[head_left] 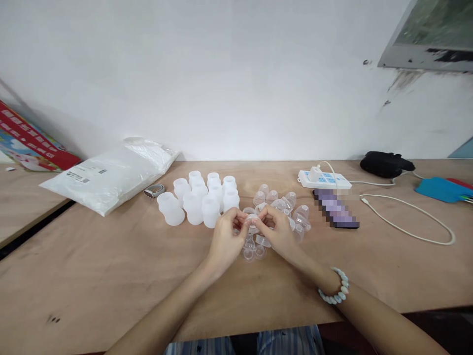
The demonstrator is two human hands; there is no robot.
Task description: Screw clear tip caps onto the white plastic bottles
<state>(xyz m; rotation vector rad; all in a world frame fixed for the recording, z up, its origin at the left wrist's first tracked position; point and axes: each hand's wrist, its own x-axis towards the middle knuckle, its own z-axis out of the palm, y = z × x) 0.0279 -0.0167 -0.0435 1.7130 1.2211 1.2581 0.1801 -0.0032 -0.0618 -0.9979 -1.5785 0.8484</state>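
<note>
Between my left hand (231, 234) and my right hand (279, 231), a clear round bottle-top piece (253, 223) is pinched by thumbs and fingertips. Both hands are closed on its rim, from opposite sides. Behind and below the hands lie several clear dome-shaped bottle caps (290, 199) and small transparent rings and nipple-like parts (249, 254), some hidden by my fingers. To the left of my left hand stand several frosted white bottle bodies (194, 207) in close rows; the front left one (170, 209) is tilted.
A white plastic bag (111, 172) lies at the back left, with a watch-like item (154, 191) beside it. On the right are a pixelated phone (335, 209), a power strip (325, 180), a white cable (414, 212), a black pouch (386, 163) and a blue item (441, 190).
</note>
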